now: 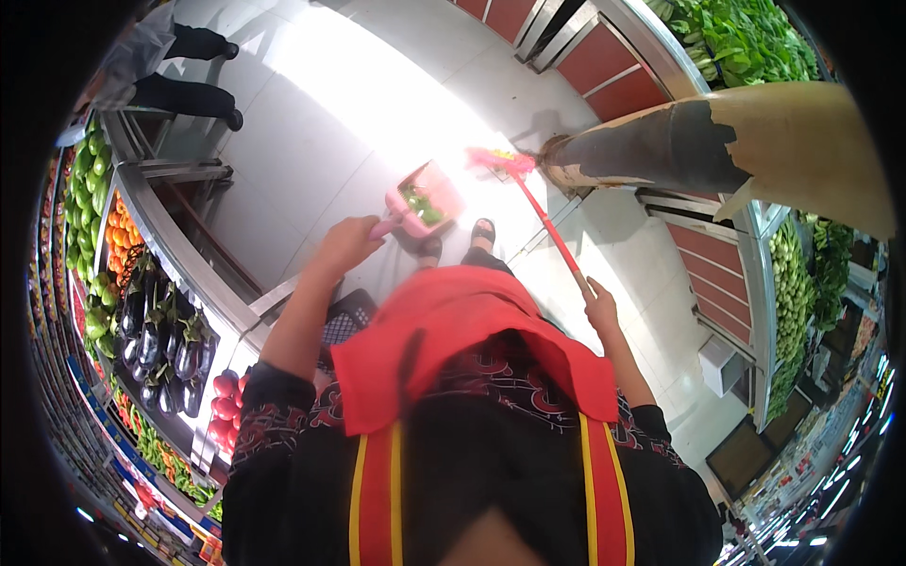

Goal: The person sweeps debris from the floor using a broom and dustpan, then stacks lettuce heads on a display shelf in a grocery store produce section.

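Observation:
My left hand grips the handle of a pink dustpan, held in front of my feet. Green leafy scraps lie inside the pan. In my right hand is the lower part of a long red broom handle, which slants away from me. Its pink broom head, with some yellow in it, is by the foot of a pillar, to the right of the dustpan. Glare washes out part of the bristles and the pan's right edge.
A round pillar with torn wrapping rises at the right. Stands of eggplants and other vegetables line the left; leafy greens fill stands on the right. A person's dark-trousered legs are at upper left. A dark plastic crate sits beside me.

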`<act>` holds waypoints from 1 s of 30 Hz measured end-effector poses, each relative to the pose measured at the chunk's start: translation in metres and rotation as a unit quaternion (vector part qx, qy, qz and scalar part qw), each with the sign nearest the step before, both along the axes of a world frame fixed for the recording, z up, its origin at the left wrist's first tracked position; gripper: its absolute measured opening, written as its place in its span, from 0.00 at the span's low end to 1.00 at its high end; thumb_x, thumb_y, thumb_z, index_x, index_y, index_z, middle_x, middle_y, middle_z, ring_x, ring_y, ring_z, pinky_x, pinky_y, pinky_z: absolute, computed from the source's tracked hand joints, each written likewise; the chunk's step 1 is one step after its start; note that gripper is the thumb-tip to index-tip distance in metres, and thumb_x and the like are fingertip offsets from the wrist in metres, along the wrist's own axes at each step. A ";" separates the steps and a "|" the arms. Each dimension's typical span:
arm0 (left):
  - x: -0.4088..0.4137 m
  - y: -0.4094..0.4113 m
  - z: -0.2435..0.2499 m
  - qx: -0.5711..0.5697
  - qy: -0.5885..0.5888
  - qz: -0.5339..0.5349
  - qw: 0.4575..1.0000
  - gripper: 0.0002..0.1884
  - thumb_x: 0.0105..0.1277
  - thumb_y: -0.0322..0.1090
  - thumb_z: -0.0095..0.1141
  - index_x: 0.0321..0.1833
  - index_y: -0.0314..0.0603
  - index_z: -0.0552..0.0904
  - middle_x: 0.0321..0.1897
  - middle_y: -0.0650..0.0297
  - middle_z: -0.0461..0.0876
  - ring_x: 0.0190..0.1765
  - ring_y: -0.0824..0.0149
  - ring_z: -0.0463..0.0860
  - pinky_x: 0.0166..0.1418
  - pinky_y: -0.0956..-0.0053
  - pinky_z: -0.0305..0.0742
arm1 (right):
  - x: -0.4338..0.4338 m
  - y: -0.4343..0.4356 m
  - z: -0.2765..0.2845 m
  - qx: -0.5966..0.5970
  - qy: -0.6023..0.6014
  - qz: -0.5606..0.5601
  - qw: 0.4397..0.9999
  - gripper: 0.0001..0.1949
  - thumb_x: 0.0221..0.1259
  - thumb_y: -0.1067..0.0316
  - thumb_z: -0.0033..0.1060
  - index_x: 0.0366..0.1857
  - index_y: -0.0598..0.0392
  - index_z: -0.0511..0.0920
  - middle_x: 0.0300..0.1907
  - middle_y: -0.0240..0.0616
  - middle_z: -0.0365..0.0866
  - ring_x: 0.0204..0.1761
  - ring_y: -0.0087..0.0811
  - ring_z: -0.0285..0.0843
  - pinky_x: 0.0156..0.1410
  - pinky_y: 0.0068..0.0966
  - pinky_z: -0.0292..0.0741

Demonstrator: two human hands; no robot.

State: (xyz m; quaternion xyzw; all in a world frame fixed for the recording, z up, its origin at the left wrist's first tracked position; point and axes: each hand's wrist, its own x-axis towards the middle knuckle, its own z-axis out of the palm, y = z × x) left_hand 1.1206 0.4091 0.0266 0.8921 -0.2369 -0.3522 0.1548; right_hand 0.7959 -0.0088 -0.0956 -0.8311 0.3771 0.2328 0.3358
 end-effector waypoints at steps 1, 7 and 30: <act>0.002 -0.006 -0.017 0.006 -0.015 -0.030 0.999 0.11 0.62 0.41 0.59 0.42 0.44 0.81 0.36 0.53 0.84 0.43 0.49 0.82 0.46 0.57 0.76 | -0.005 0.003 -0.010 0.024 -0.035 -0.040 0.998 0.21 0.69 0.60 0.47 0.64 0.51 0.72 0.39 0.46 0.78 0.39 0.41 0.74 0.44 0.33 0.71; 0.016 -0.064 -0.069 0.005 -0.008 -0.072 0.997 0.13 0.64 0.42 0.56 0.45 0.44 0.82 0.41 0.54 0.84 0.47 0.52 0.83 0.48 0.58 0.77 | 0.020 0.085 -0.058 0.112 -0.113 -0.080 0.984 0.21 0.71 0.53 0.43 0.66 0.41 0.72 0.19 0.30 0.66 0.13 0.22 0.58 0.16 0.22 0.59; -0.104 -0.208 0.002 0.033 -0.067 -0.333 0.940 0.18 0.57 0.41 0.67 0.49 0.42 0.82 0.37 0.53 0.84 0.43 0.47 0.82 0.47 0.55 0.76 | -0.302 0.093 0.072 0.003 -0.215 -0.174 0.961 0.14 0.67 0.64 0.53 0.53 0.53 0.78 0.20 0.30 0.72 0.18 0.22 0.69 0.22 0.20 0.66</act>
